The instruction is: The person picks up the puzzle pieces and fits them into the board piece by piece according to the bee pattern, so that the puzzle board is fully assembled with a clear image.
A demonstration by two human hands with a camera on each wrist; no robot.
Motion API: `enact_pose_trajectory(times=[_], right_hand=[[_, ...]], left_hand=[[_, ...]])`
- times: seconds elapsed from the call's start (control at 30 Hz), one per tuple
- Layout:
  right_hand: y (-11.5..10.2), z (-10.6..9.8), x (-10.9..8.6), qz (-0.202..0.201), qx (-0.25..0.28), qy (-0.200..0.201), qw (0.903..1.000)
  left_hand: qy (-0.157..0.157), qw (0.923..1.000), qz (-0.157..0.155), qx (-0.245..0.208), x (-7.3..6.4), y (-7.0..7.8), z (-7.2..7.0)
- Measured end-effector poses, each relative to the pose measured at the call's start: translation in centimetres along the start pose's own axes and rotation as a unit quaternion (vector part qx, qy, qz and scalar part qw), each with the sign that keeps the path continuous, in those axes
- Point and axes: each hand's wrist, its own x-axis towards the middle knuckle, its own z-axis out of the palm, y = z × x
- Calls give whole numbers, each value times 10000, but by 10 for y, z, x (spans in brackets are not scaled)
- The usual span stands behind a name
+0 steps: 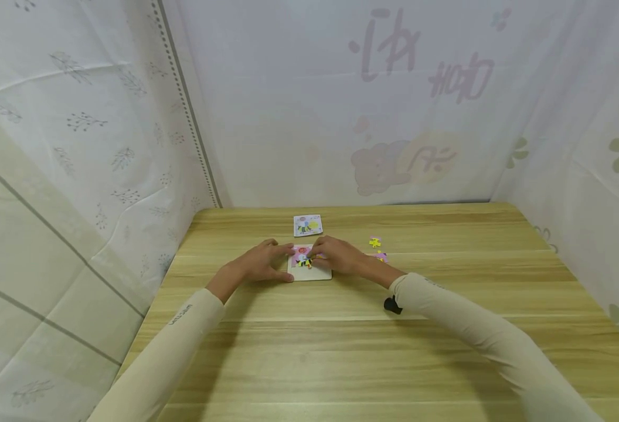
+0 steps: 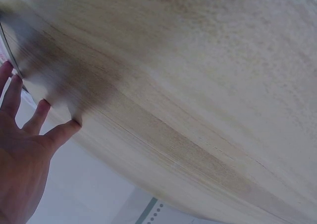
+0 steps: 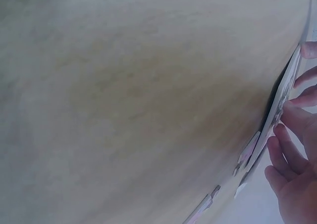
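A small square jigsaw puzzle board (image 1: 320,274) with a pale frame lies on the wooden table, partly filled with a bee picture in pink, yellow and black. My left hand (image 1: 261,261) rests at the board's left side, fingers spread, with thumb and fingertips touching its edge. Over the board's right part is my right hand (image 1: 338,255), its thumb and fingers pinching a puzzle piece (image 1: 309,258) low against the picture; the fingers hide most of that piece. In the right wrist view the right hand (image 3: 297,154) meets the board (image 3: 277,110) seen nearly edge-on.
Behind the board lies a picture card (image 1: 308,225) with a similar bee design. Loose puzzle pieces, one yellow (image 1: 375,241) and one pink and yellow (image 1: 381,257), lie right of the right hand. Printed curtains (image 1: 288,117) stand around the wooden table (image 1: 309,357).
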Motion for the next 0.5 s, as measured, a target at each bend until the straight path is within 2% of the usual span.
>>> enact_pose_trajectory(times=[0.23, 0.5], right_hand=[[0, 2, 0, 30, -140, -7, 9999], [-2, 4, 0, -9, -33, 7, 10000]], left_hand=[[21, 10000, 12, 15, 2, 0, 0], [-30, 10000, 15, -33, 1, 0, 0]])
